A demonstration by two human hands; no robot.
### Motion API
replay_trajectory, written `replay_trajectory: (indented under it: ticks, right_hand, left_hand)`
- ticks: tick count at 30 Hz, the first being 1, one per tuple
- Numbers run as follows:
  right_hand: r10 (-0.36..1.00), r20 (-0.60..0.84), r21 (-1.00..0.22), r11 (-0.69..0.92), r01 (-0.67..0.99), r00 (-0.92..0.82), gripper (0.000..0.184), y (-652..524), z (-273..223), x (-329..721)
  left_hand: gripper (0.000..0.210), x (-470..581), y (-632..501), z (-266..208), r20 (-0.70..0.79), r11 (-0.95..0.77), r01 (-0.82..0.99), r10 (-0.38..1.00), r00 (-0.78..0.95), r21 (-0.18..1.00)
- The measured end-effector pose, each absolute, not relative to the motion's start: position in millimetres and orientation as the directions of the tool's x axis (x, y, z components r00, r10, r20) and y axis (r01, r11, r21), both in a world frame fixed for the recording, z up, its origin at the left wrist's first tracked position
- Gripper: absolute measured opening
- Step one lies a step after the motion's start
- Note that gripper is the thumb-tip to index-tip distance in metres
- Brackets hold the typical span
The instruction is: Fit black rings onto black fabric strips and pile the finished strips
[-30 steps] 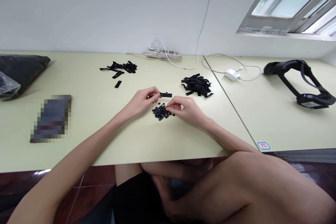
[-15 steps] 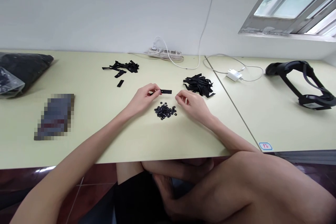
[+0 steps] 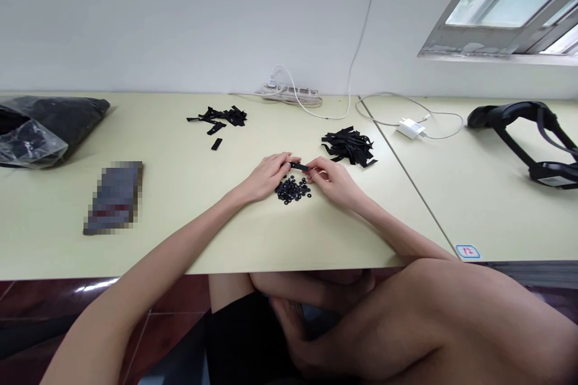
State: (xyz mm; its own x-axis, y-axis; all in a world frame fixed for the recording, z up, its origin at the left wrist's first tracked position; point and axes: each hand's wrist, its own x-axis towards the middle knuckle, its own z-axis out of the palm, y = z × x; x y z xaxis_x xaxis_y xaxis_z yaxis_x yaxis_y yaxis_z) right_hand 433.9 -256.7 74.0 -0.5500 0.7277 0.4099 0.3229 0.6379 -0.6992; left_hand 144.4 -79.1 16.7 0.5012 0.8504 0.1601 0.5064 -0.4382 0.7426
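A short black strip (image 3: 298,166) is stretched between my two hands, just above the table. My left hand (image 3: 271,173) pinches its left end with fingers closed. At the other end, the fingertips of my right hand (image 3: 332,180) are closed on the strip. Right below lies a heap of small black rings (image 3: 291,189), flat and round, some with a visible hole. Beyond my right hand is a pile of black strips (image 3: 348,145). A looser group of black strips (image 3: 226,115) lies further back on the left, with one single strip (image 3: 217,144) in front of it.
A dark plastic bag (image 3: 49,129) and a blurred-out flat item (image 3: 115,198) lie on the left of the table (image 3: 253,240). Along the wall sits a power strip (image 3: 291,94) with cables. To the right are a white charger (image 3: 410,128) and a black headset (image 3: 515,138).
My right hand has come to the strip and taken its right end. My left hand has moved slightly right and lower with the strip. The whole view has shifted a little.
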Motion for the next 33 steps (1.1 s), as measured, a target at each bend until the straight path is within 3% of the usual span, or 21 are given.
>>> replay_trajectory:
  ticks: [2,5,10,16,18,22,25,28,33]
  right_hand:
    - [0.712,0.41,-0.701,0.646,0.303,-0.57,0.041,-282,81,445]
    - [0.794,0.331,-0.757,0.546,0.359,-0.51,0.042,-285,100,445]
    - [0.783,0.341,-0.768,0.551,0.326,-0.52,0.046,-253,127,414]
    - [0.757,0.346,-0.753,0.576,0.317,-0.555,0.035,-247,122,401]
    - [0.738,0.356,-0.729,0.603,0.324,-0.573,0.039,-252,115,410]
    - [0.757,0.399,-0.656,0.63,0.416,-0.517,0.035,-270,94,430]
    - [0.774,0.455,-0.622,0.63,0.465,-0.441,0.024,-283,81,436]
    - [0.752,0.487,-0.61,0.657,0.443,-0.444,0.022,-290,72,436]
    - [0.721,0.543,-0.598,0.692,0.405,-0.43,0.011,-301,56,447]
  left_hand:
    - [0.044,144,-80,18,0.187,-0.452,0.49,0.847,0.498,0.746]
    - [0.037,142,-82,21,0.196,-0.421,0.481,0.871,0.45,0.769]
    - [0.035,143,-89,27,0.244,-0.457,0.465,0.86,0.448,0.758]
    - [0.041,139,-84,33,0.251,-0.463,0.505,0.866,0.432,0.728]
    - [0.039,125,-72,33,0.279,-0.443,0.536,0.89,0.362,0.719]
    - [0.021,72,-40,29,0.362,-0.255,0.737,0.932,0.015,0.626]
    - [0.032,33,-24,25,0.261,-0.023,0.826,0.953,-0.152,0.563]
    - [0.032,12,-17,25,0.194,0.051,0.818,0.961,-0.196,0.573]
    - [0.021,12,-17,28,0.192,0.01,0.75,0.964,-0.182,0.661]
